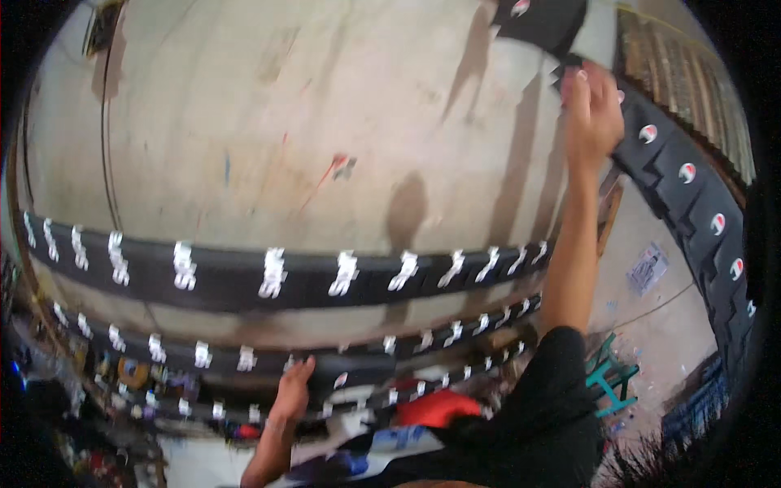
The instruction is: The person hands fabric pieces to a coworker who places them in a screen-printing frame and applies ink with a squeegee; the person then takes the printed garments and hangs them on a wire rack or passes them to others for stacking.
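My right hand (598, 110) is raised at the upper right, its fingers closed on the corner of a black cloth-like piece beside the end of a hanging row. That row of overlapping black pieces (665, 167), each with a small round red-and-white mark, curves down the right side. Another black piece (541, 20) with the same mark hangs just beyond the hand. Low in the middle, my left hand (293, 390) grips a flat black piece (358, 368) with a similar mark, thumb on top. Whether it is one piece or a stack, I cannot tell.
Rows of black pieces with white print (309, 281) stretch across in front of me. Behind is a stained pale wall (244, 122). A green stool-like frame (610, 382) stands on the floor at right. Red cloth (435, 409) and clutter lie low down.
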Action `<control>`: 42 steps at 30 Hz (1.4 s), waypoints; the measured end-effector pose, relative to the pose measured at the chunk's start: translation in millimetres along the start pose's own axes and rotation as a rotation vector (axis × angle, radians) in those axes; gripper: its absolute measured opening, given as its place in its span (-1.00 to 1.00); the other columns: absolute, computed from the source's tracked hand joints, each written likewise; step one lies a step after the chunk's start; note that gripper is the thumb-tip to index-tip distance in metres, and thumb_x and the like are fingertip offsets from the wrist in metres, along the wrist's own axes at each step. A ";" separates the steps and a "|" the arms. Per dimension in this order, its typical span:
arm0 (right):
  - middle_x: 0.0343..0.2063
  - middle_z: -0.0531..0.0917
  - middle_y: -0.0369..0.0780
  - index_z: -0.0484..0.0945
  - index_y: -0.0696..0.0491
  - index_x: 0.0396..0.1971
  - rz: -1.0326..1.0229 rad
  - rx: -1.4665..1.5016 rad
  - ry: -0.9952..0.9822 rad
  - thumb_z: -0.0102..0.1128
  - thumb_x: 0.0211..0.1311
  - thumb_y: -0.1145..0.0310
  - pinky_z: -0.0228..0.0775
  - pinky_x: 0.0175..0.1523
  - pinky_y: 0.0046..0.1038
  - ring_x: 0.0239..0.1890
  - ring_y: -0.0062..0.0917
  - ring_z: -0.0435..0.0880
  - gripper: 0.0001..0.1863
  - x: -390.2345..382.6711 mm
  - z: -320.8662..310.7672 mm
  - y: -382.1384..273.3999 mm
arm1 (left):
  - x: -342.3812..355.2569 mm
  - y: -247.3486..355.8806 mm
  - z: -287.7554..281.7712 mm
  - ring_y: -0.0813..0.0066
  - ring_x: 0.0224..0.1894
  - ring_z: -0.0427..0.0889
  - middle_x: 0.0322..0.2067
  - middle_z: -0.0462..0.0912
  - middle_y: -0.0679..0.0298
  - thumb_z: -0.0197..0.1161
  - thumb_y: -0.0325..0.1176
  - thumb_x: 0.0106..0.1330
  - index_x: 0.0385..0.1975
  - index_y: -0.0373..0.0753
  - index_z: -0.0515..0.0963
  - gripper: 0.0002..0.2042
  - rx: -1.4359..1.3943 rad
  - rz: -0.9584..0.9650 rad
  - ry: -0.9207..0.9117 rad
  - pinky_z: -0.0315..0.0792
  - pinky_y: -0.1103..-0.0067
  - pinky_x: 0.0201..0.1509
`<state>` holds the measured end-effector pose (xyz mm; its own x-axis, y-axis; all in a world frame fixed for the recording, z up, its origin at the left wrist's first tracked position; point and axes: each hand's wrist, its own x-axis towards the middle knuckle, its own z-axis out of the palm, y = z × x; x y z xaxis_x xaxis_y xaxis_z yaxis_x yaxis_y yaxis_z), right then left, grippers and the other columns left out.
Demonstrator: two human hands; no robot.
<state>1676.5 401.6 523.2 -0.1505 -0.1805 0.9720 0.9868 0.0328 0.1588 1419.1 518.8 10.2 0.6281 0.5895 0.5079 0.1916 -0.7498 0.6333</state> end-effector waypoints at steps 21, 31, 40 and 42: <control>-0.75 0.09 -0.50 0.13 -0.02 -0.82 1.272 0.603 -1.209 0.19 0.11 0.35 -0.10 -0.59 -0.60 -0.64 -0.81 0.04 -0.55 -355.8 -81.9 -235.0 | -85.2 -29.1 -125.6 0.03 -0.19 0.53 -0.23 0.49 -0.12 -0.05 -0.35 0.23 0.03 -0.42 0.24 -0.60 -0.393 -0.391 -0.432 0.40 0.32 -0.04; -0.54 0.59 -0.37 0.58 0.12 -0.48 0.120 -0.013 -0.801 0.16 0.06 0.31 0.23 -0.47 -0.66 -0.55 -0.74 0.44 -0.83 56.7 -35.8 -107.4 | -55.9 -20.5 -59.3 0.01 -0.10 0.52 -0.11 0.46 -0.16 -0.24 -0.15 0.37 -0.04 -0.48 0.26 -0.55 -1.590 -0.594 -0.406 0.39 0.29 0.02; -0.45 0.57 -0.16 0.52 0.34 -0.34 0.562 -0.008 -0.007 0.30 -0.05 0.42 0.36 -0.36 -0.52 -0.44 -0.56 0.51 -0.68 204.2 -34.4 14.4 | -16.5 -8.0 -26.3 0.01 -0.15 0.54 -0.16 0.48 -0.19 -0.25 -0.24 0.36 -0.06 -0.54 0.27 -0.58 -1.536 -0.584 -0.213 0.44 0.34 -0.03; -0.53 0.57 -0.18 0.57 0.30 -0.46 0.551 -0.028 0.086 0.31 -0.08 0.42 0.34 -0.38 -0.52 -0.47 -0.57 0.50 -0.76 197.3 -31.0 20.1 | -14.4 -8.2 -16.7 0.01 -0.15 0.54 -0.17 0.48 -0.18 -0.24 -0.22 0.36 -0.06 -0.54 0.26 -0.58 -1.608 -0.555 -0.164 0.45 0.34 -0.04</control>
<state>1668.6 336.2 712.8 0.3923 -0.2235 0.8923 0.9196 0.1186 -0.3746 1395.9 521.5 7.5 0.8381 0.5436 0.0444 -0.4338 0.6151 0.6584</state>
